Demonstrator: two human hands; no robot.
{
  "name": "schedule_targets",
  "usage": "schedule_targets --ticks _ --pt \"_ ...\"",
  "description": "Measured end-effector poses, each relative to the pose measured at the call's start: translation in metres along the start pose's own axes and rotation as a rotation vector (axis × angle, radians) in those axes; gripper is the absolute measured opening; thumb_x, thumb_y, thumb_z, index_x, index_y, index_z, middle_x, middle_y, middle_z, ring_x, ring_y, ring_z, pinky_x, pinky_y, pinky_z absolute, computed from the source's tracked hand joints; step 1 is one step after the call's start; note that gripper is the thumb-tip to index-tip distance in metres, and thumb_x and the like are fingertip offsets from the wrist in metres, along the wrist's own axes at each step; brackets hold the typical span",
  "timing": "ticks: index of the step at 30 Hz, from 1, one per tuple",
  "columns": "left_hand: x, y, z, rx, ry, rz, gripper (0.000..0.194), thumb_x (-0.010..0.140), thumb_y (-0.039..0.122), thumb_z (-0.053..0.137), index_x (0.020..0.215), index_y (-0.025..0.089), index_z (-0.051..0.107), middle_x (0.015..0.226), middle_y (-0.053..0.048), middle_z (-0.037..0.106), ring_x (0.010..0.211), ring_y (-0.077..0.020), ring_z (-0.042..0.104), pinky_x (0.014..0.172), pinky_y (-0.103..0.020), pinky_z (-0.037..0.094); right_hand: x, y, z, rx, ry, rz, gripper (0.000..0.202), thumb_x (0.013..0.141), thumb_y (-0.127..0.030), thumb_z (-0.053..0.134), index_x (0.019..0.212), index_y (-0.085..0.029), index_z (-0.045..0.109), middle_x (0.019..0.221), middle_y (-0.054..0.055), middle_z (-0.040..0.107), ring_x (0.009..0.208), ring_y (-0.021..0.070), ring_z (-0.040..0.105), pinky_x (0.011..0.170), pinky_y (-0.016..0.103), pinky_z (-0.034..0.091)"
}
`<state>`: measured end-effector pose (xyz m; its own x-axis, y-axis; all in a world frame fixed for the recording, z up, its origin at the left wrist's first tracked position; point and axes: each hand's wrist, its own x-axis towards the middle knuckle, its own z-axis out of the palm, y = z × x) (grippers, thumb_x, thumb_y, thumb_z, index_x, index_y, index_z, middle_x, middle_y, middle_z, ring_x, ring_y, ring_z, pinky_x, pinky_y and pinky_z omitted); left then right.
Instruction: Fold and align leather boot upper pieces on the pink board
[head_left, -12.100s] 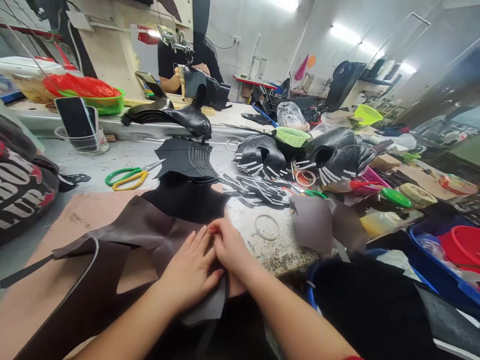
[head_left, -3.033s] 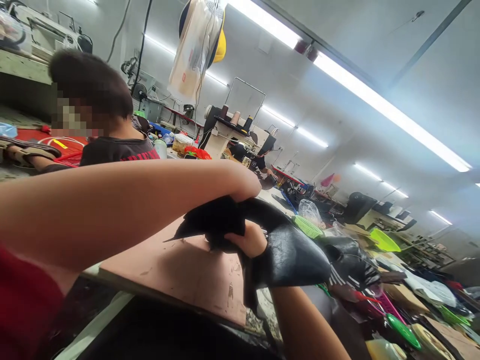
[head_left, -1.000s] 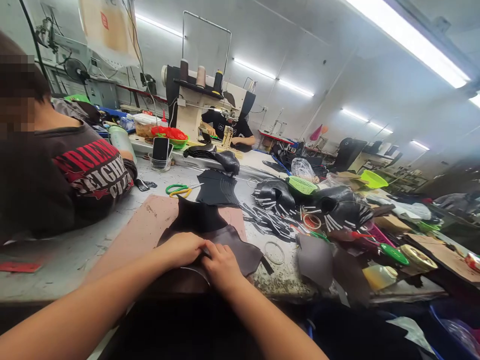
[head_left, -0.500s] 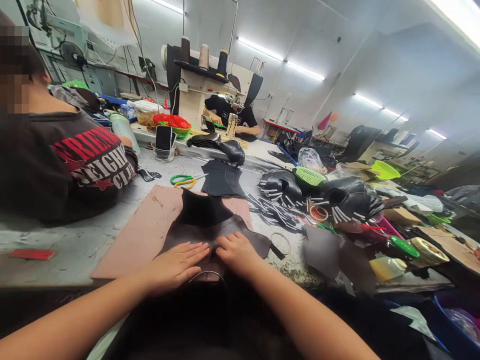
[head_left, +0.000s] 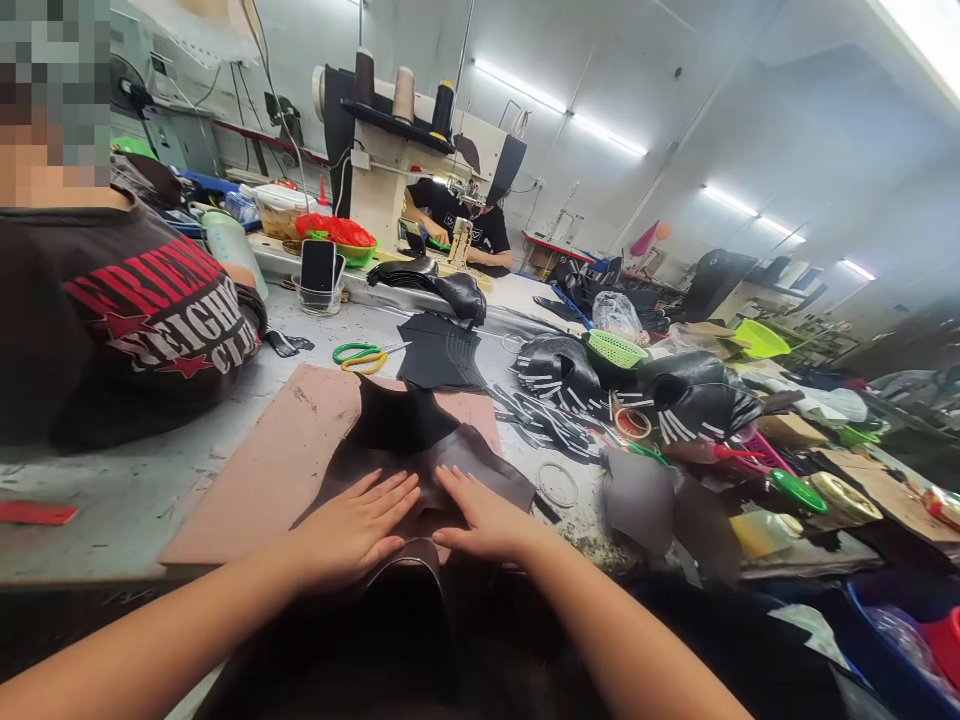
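Observation:
A dark brown leather piece [head_left: 480,458] with a black part [head_left: 397,415] at its far side lies over a pink board [head_left: 262,450]. My left hand [head_left: 360,520] rests flat on the leather, its fingers stretched out. Beside it my right hand [head_left: 480,515] also lies flat on the piece, with its fingers apart. Neither hand grips anything. The leather's near part hangs toward my lap. Past the board are scissors [head_left: 364,357] with green and yellow handles and a stack of black pieces [head_left: 439,352].
A person [head_left: 142,310] sits at the left; another [head_left: 480,225] works behind a sewing machine [head_left: 382,185]. Black leather bundles [head_left: 559,370], a green basket [head_left: 616,348] and a white ring [head_left: 557,484] are to the right. A phone [head_left: 319,270] stands in a clear container.
My right hand's fingers, curled on the leather before, are now spread flat. Both hands lie flatter on the piece. The view has shifted slightly.

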<state>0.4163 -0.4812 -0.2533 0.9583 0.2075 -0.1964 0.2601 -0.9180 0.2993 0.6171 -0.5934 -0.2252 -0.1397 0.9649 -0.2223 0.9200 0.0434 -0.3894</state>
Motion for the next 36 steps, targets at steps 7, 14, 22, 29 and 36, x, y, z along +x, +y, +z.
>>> schedule_targets --ticks 7,14,22,29,36 --pt "0.011 -0.034 -0.028 -0.028 -0.113 0.291 0.054 0.092 0.043 0.036 0.141 0.028 0.018 0.148 -0.001 0.02 0.138 -0.0204 0.016 0.114 -0.04 0.002 -0.008 0.022 0.015 -0.056 0.012 -0.15 0.068 0.087 -0.052 0.046 0.143 -0.021 0.023 0.149 0.013 0.015 0.138 0.0251 0.012 0.112 0.046 0.017" --pt "0.02 -0.052 -0.029 -0.182 -0.072 0.419 0.054 0.089 0.034 0.048 0.137 0.04 0.024 0.143 0.005 0.033 0.136 -0.0197 0.023 0.114 -0.039 0.001 -0.006 0.028 0.026 -0.146 0.096 -0.193 0.066 0.082 -0.056 0.052 0.139 -0.029 0.034 0.15 0.011 0.016 0.138 0.0276 0.016 0.109 0.047 0.022" --pt "0.023 -0.029 -0.035 -0.085 -0.034 0.343 0.035 0.09 0.03 0.041 0.122 0.03 0.054 0.124 -0.001 0.059 0.114 -0.0248 0.049 0.102 -0.039 0.03 0.0 0.017 0.023 -0.08 0.138 -0.159 0.055 0.077 -0.058 0.057 0.119 -0.022 0.059 0.146 0.017 0.029 0.135 0.0313 0.025 0.107 0.05 0.025" --pt "0.023 -0.024 -0.015 -0.071 0.133 0.337 0.038 0.091 0.033 0.037 0.124 0.026 0.053 0.117 -0.005 0.061 0.11 -0.0253 0.048 0.101 -0.041 0.032 0.006 0.004 0.046 -0.085 0.378 -0.165 0.044 0.089 -0.034 0.047 0.125 -0.009 0.05 0.133 0.017 0.049 0.124 0.0216 0.044 0.104 0.04 0.037" --pt "0.015 -0.034 -0.006 -0.043 0.115 0.302 0.043 0.091 0.032 0.038 0.133 0.025 0.043 0.133 -0.001 0.051 0.128 -0.0244 0.038 0.112 -0.042 0.02 -0.013 0.017 0.042 -0.194 0.201 -0.144 0.067 0.089 -0.055 0.038 0.14 -0.013 0.031 0.145 0.011 0.032 0.135 0.0253 0.025 0.11 0.047 0.024"
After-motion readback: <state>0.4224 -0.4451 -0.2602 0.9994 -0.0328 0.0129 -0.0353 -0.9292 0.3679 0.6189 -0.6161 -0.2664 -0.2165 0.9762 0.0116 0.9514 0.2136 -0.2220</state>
